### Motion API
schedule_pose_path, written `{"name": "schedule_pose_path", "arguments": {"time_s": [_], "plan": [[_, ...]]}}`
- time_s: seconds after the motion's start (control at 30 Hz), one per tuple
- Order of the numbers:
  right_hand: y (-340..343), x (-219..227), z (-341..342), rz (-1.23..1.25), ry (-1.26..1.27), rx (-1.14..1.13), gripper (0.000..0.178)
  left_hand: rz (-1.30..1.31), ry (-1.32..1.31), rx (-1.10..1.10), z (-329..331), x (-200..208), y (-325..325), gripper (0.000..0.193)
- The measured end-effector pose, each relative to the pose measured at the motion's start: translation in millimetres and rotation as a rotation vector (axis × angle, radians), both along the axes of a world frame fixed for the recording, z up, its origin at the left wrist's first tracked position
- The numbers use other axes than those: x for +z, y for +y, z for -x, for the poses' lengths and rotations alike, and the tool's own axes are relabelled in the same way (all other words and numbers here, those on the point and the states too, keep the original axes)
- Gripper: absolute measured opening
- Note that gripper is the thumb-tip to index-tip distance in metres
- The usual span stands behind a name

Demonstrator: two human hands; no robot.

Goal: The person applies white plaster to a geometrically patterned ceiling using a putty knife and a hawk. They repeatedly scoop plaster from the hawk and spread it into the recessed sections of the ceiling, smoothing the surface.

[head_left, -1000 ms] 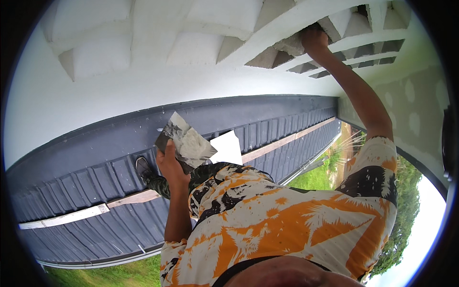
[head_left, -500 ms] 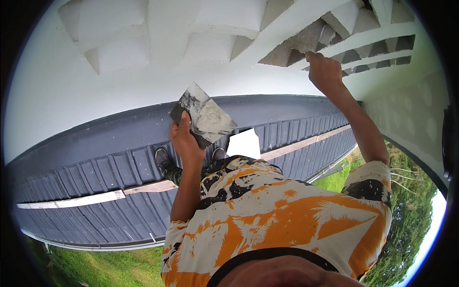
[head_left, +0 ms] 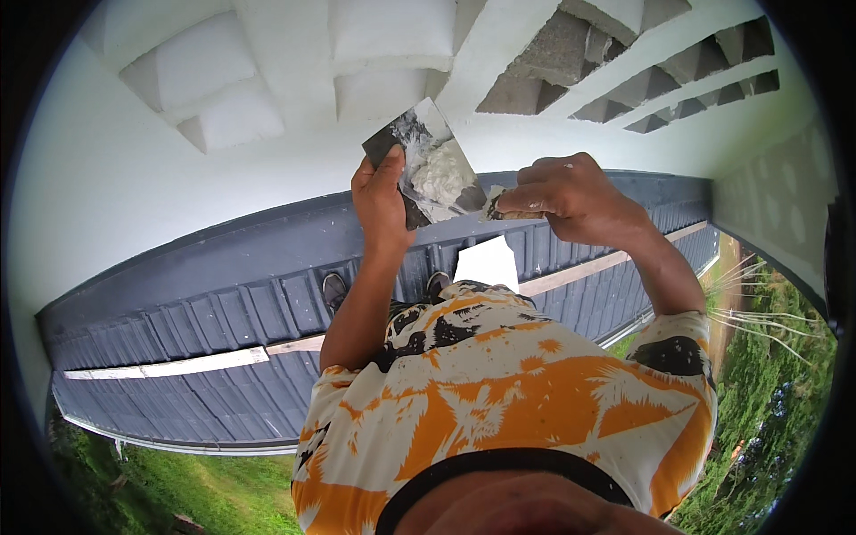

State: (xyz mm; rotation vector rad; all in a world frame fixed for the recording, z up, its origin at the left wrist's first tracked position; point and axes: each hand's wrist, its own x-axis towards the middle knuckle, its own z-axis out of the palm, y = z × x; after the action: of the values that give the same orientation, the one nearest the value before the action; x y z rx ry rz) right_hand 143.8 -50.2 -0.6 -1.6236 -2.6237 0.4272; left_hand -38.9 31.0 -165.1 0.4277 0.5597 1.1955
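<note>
My left hand (head_left: pixel 382 198) grips the edge of a flat, dark square board (head_left: pixel 385 140), thumb on top. A mound of wet white plaster (head_left: pixel 443 176) sits on it, with smears around it. Close to the board's right corner, my right hand (head_left: pixel 584 198) is closed around a small scraper (head_left: pixel 493 205) smeared with plaster. Its fingers hide most of the tool. The scraper's tip is at the board's corner; whether they touch I cannot tell.
A white wall (head_left: pixel 312 153) with recessed blocks rises ahead; bare grey openings (head_left: pixel 557 55) are at upper right. Under my shoes (head_left: pixel 334 290) lies a dark ribbed roof (head_left: pixel 214 312). A wooden plank (head_left: pixel 178 364) and a white sheet (head_left: pixel 488 261) rest on it. Grass (head_left: pixel 232 490) shows beyond its edge.
My right hand has come down from the grey openings in the wall to the board. The board has moved up and right in view, still in my left hand.
</note>
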Motion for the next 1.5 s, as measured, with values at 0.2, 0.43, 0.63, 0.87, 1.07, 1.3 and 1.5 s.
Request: {"name": "schedule_pose_path", "arguments": {"time_s": [0.2,0.43,0.63,0.87,1.07,1.3,1.5], "plan": [[6.7,2.8,-16.7,-0.081,0.073,0.068,0.043,-0.091,0.088,-0.116,-5.3,10.9,1.2,0.024],[-4.2,-19.2,-74.4,-0.370,-0.054,-0.136,0.035,-0.056,-0.040,0.077,25.3,12.6,7.8,0.030],[53.3,-49.3,-176.0,-0.789,-0.858,-0.365,0.039,0.037,0.074,0.021,15.1,-4.9,-11.1,0.029],[54.9,-102.9,-206.7,-0.664,-1.041,-0.321,0.031,0.113,0.124,0.058,29.5,-21.3,-38.9,0.026],[96.9,-78.7,-170.9,-0.556,-1.006,-0.430,0.012,0.159,0.223,0.092,40.5,-25.2,-41.8,0.025],[92.9,-88.8,-159.2,-0.479,-0.927,-0.467,0.008,0.172,0.266,0.117,38.8,-32.2,-47.0,0.024],[108.2,-79.1,-173.1,-0.492,-0.982,-0.465,0.009,0.157,0.339,0.071,37.2,-24.7,-44.3,0.029]]}}
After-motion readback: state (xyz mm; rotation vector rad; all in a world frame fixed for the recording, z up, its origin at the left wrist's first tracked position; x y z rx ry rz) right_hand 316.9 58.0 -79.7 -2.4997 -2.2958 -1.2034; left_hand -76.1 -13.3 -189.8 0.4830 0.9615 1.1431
